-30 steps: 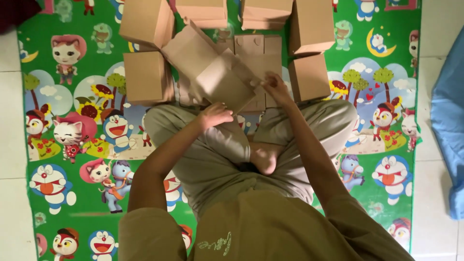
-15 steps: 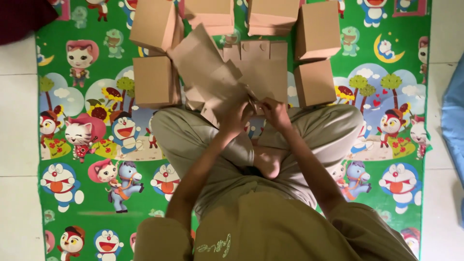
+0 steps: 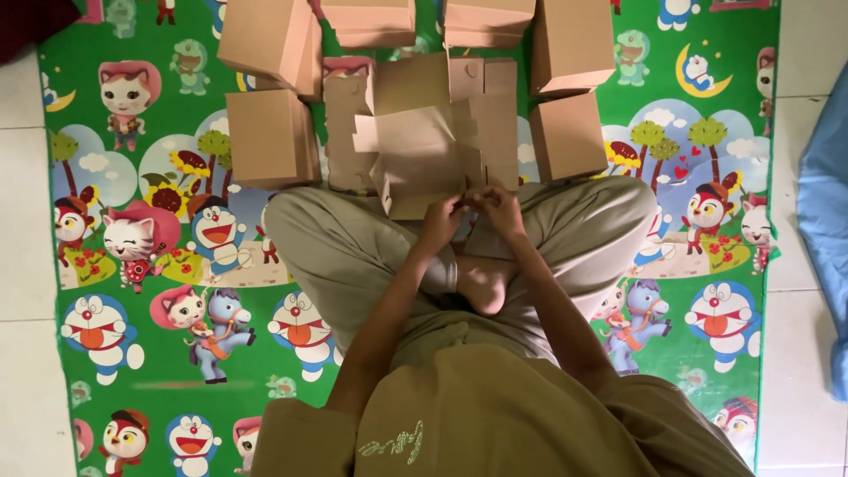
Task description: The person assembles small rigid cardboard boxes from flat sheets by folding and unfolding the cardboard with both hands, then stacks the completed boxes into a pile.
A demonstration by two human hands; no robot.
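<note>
Hands meet at the near edge of a flat, half-folded cardboard box (image 3: 422, 155) that rests against the person's crossed legs. Left hand (image 3: 439, 223) pinches that edge with bent fingers. Right hand (image 3: 496, 208) sits just beside it, fingers curled shut on the same edge. Behind the half-folded box lies a pile of flat cardboard (image 3: 477, 97). Finished brown boxes (image 3: 269, 137) stand on both sides of the pile and behind it, all on a green cartoon mat (image 3: 132, 265)
</note>
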